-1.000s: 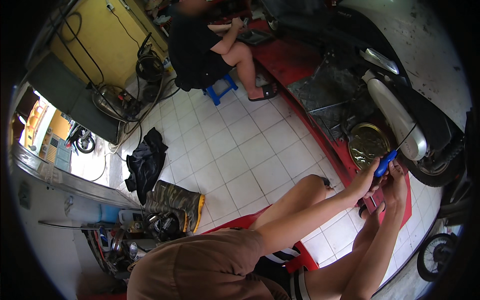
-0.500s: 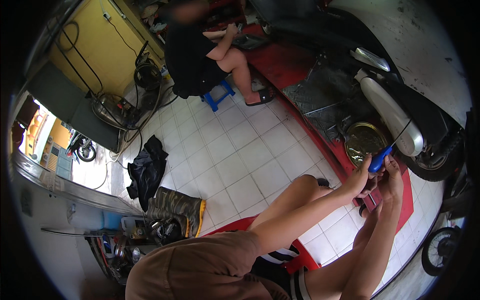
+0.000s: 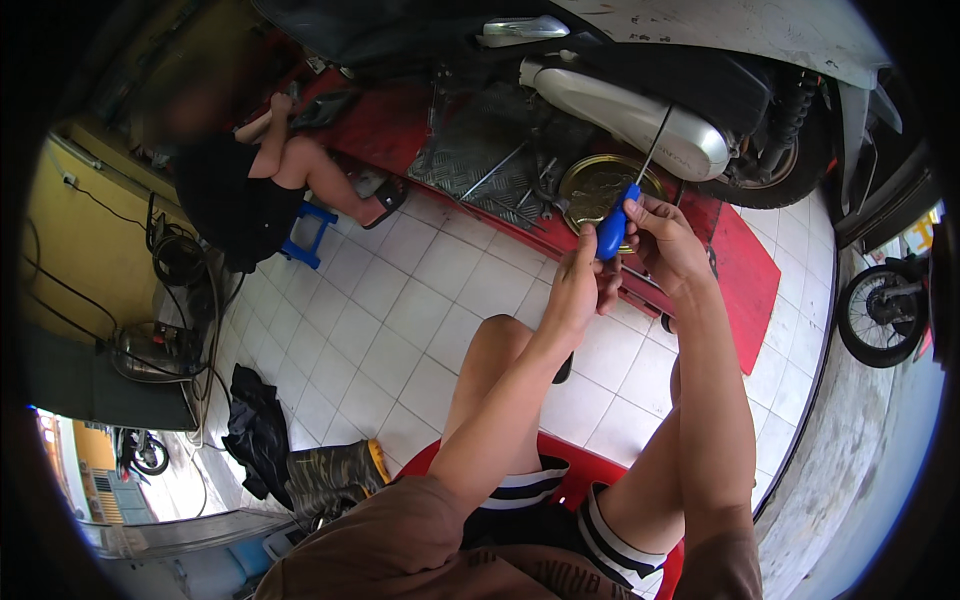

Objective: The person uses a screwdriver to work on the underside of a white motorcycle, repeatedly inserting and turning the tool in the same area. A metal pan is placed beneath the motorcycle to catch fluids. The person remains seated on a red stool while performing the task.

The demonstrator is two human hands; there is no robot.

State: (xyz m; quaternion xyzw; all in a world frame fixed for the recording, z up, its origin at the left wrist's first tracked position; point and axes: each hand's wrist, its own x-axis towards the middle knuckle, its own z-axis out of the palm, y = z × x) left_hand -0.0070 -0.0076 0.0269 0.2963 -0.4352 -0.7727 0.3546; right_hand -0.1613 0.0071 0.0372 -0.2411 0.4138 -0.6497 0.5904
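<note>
I hold a screwdriver [image 3: 617,225] with a blue handle and a long thin metal shank pointing up and away from me. My left hand [image 3: 580,288] is closed around the handle's butt end. My right hand [image 3: 670,243] pinches the handle nearer the shank, its fingers partly hidden. Just beyond my hands, a round gold-rimmed tray [image 3: 573,178] with shiny contents sits on the red platform [image 3: 735,290]. The shank's tip overlaps the silver engine-side cover [image 3: 610,108] of a scooter; I cannot tell whether they touch.
A person [image 3: 225,195] in black sits on a blue stool [image 3: 308,238] at the left. Metal tools [image 3: 493,170] lie on the tread plate. Camouflage boots [image 3: 335,472] and a black cloth [image 3: 257,430] lie on the tiled floor. A motorcycle wheel [image 3: 882,315] stands at far right.
My view has turned rightward, so the scooter, platform and seated person sit further left in the picture. Both hands stay on the screwdriver, now nearer the picture's middle.
</note>
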